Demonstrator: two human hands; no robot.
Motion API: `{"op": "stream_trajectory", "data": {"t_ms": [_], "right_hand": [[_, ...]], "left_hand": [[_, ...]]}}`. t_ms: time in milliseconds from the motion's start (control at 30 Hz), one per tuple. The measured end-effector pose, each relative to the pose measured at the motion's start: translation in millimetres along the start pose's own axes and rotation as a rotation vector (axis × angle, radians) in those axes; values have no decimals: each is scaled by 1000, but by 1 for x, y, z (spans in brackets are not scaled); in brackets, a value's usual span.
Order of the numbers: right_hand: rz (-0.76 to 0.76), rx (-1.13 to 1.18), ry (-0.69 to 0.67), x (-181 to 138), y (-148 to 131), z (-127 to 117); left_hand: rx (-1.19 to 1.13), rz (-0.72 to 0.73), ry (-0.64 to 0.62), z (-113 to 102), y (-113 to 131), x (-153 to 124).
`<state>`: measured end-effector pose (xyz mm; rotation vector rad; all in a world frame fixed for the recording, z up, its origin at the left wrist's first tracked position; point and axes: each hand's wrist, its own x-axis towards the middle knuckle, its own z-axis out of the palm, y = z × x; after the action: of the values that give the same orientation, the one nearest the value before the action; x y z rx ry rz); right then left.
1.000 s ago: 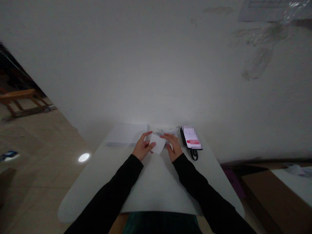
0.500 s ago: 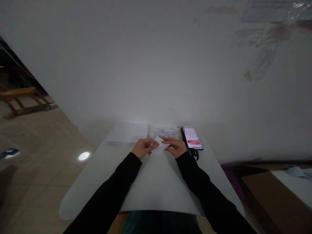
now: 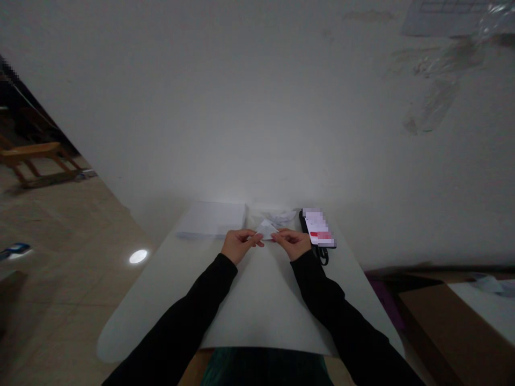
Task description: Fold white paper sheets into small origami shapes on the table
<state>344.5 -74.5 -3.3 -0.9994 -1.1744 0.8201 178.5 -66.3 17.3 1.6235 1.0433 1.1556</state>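
The paper (image 3: 267,228), small and white, is held between the two hands over the far half of the table (image 3: 257,311), near its middle; folded, it shows as a triangle with one corner pointing away from the person. Whether it rests on the tabletop or is lifted just above it, I cannot tell. The left hand (image 3: 240,245) pinches its left lower corner between thumb and fingers, and the right hand (image 3: 294,244) pinches the right lower corner in the same way, its thumb lying on the near face. Just beyond the paper lies a crumpled white scrap (image 3: 282,217), partly hidden by it. Left of these, near the left hand, a stack (image 3: 213,219) of white sheets lies flat by the far edge. Just beside the right hand is a phone (image 3: 319,226), face up with its screen lit, and a black strap (image 3: 323,257) loops at its near end. Black sleeves (image 3: 177,316) cover both forearms. The wall (image 3: 241,107) stands behind the table, with tape (image 3: 436,102) and a sheet (image 3: 446,19) stuck at upper right. To the left, on the tiled floor (image 3: 72,241), stands a wooden chair (image 3: 34,153); to the right is a brown box (image 3: 462,321).
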Motion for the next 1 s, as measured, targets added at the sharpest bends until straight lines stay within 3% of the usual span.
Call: {"op": "stream_trajectory", "data": {"t_ms": [200, 400, 700, 1000], "right_hand": [[55, 56, 22, -2, 0, 2], [63, 61, -1, -2, -2, 1], [99, 76, 95, -5, 2, 6], [193, 78, 115, 1, 6, -5]], "left_hand": [[-113, -106, 139, 7, -2, 0], [-211, -89, 103, 9, -9, 1], [-228, -76, 195, 14, -14, 3], [-183, -19, 15, 9, -12, 0]]}}
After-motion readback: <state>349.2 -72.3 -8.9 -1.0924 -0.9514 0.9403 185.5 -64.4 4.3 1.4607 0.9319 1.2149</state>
